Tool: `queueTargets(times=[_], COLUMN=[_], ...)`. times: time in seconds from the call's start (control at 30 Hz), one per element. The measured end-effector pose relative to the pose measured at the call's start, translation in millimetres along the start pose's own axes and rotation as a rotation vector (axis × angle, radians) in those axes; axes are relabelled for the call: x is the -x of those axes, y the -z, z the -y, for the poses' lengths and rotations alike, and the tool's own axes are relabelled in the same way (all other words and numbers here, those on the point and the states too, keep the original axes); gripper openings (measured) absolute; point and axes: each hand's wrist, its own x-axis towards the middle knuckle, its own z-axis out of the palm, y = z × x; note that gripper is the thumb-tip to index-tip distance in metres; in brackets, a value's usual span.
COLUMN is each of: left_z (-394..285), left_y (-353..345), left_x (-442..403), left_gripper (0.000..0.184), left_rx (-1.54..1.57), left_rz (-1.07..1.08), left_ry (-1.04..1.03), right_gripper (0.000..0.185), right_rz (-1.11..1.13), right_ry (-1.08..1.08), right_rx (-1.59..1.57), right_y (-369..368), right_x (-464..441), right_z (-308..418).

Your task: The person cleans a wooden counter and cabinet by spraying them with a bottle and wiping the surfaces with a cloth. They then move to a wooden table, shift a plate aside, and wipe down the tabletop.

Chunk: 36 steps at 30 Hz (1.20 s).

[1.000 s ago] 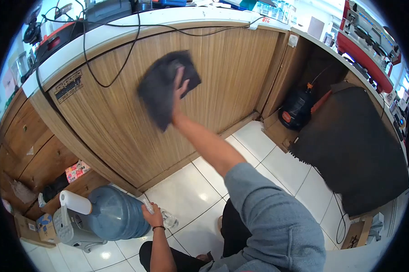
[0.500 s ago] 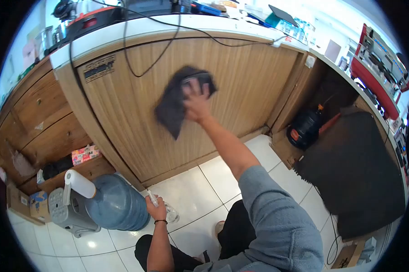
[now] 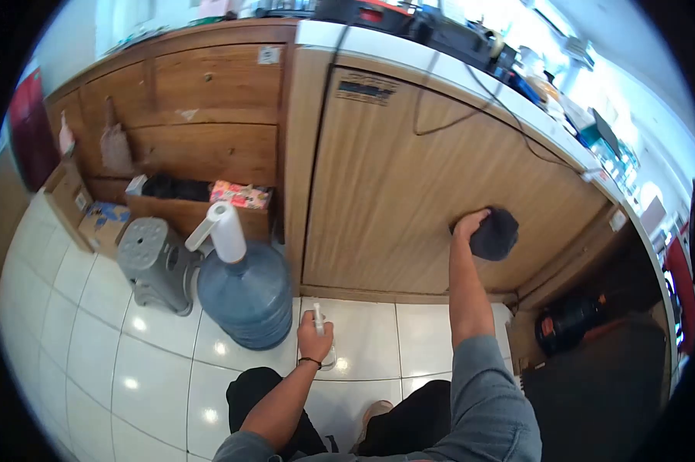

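A: Right hand?
B: Right hand point(image 3: 469, 225) gripping a dark cloth point(image 3: 497, 234), bunched, up against the wood panel point(image 3: 386, 196), right of its middle. Some fingers hidden, grip's closed though.
A: Left?
B: Left hand point(image 3: 314, 340) wrapped round a clear spray bottle point(image 3: 318, 317), nozzle up, near side, by the floor tiles point(image 3: 366, 327).
A: Nearby stuff?
B: Blue water jug point(image 3: 243, 304) just left of that bottle, white pump point(image 3: 227, 235) on top. Grey stool point(image 3: 149, 254) further left. Wooden drawers point(image 3: 212, 88), far left.
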Motion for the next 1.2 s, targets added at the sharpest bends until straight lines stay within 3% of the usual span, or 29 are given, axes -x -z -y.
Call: queueTargets(times=[0.07, 0.17, 0.23, 0.3, 0.43, 0.47, 0.5, 0.57, 0.67, 0.7, 0.8, 0.87, 0.97, 1.07, 1.2], left_z=[-8.8, -11.9, -17.4, -22.7, -20.9, -19.4, -16.4, -15.3, -19.2, -22.1, -32.2, -35.1, -39.9, -44.3, -39.9], left_y=[4.4, 7.7, 11.4, 16.0, 9.9, 7.0, 2.3, -3.1, -8.9, -8.1, -2.1, 1.2, 4.6, 7.6, -3.1], left_x=[3.3, 8.7, 9.7, 10.0, 4.0, 4.4, 5.3, 4.8, 8.1, 9.6, 12.0, 12.5, 13.4, 14.0, 16.0], left_gripper=[0.019, 0.021, 0.022, 0.023, 0.024, 0.023, 0.023, 0.025, 0.026, 0.026, 0.026, 0.026, 0.026, 0.034, 0.029], left_rx=[-0.008, -0.005, 0.006, 0.014, -0.017, -0.042, -0.044, -0.021, 0.013, 0.023, 0.04, 0.028, 0.034, 0.043, 0.053], left_rz=[0.025, 0.013, -0.009, -0.021, -0.039, -0.043, -0.066, -0.047, -0.044, -0.024, -0.005, -0.032, -0.039, 0.069, 0.045], left_ry=[0.005, -0.063, -0.075, -0.036, -0.04, -0.027, -0.047, -0.025, -0.03, -0.014, -0.003, -0.033, -0.064, 0.011, 0.003], right_gripper=[0.076, 0.07, 0.067, 0.059, 0.055, 0.06, 0.063, 0.065, 0.06, 0.051, 0.041, 0.038, 0.037, 0.04, 0.065], right_rz=[-0.003, -0.033, -0.017, 0.022, 0.258, 0.236, 0.384, 0.445, 0.408, 0.406, 0.458, 0.751, 0.955, 0.776, 0.453], right_ry=[-0.028, 0.516, 0.998, 1.417, 1.461, 1.821, 1.785, 1.793, 1.783, 1.812, 1.929, 1.891, 1.557, 1.913, 2.057], right_rx=[-0.001, 0.196, 0.714, 0.873, 0.781, 0.958, 1.087, 0.978, 0.926, 0.862, 1.176, 1.219, 1.664, 1.233, 1.157], right_y=[-4.1, -12.2, -27.5, -59.4, -126.9, -148.3, -149.8, -164.6, -164.0, -156.3, -104.3, -65.0, -53.7, -102.8, -182.6], right_x=[17.5, -7.8, 27.7, 80.6, 207.1, 175.3, 208.3, 223.3, 220.4, 217.9, 209.1, 192.1, 194.9, 206.2, 251.6], right_z=[-22.6, -131.8, -155.8, -110.0, 31.0, 21.8, 52.6, 64.1, 35.5, 14.6, -63.6, -119.5, -138.6, -98.0, 1.4])
